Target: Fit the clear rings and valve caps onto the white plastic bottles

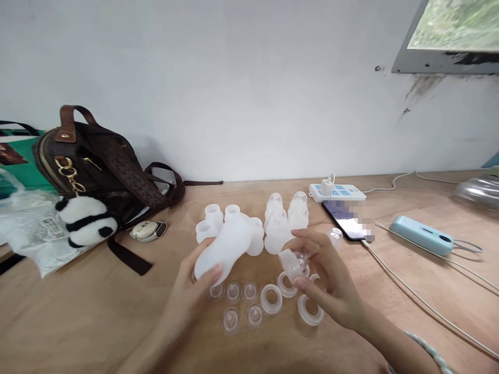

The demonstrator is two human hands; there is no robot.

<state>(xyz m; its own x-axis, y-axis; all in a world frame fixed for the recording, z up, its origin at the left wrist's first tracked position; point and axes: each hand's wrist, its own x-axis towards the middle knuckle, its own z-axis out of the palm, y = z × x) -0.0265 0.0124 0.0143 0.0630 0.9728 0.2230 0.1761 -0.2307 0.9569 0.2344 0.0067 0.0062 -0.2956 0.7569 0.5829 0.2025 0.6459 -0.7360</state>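
Note:
My left hand [195, 275] is wrapped round a frosted white baby bottle body [228, 246], which is tilted with its neck up and to the right. Between the fingertips of my right hand [335, 283] is a translucent bottle collar [290, 266] with a clear nipple in it, its open side turned towards the bottle. The two parts are apart. Several clear nipples [233, 292] lie on the table below the bottle. Loose collar rings [271, 298] lie to their right, some partly behind my right hand.
Open bottle bodies [213, 213] and several bottles with clear caps [276, 226] stand behind my hands. A brown backpack [105, 161] with a panda charm [88, 221] is left. A power strip [351, 193], phone [343, 221], blue power bank [421, 235] and cables lie right.

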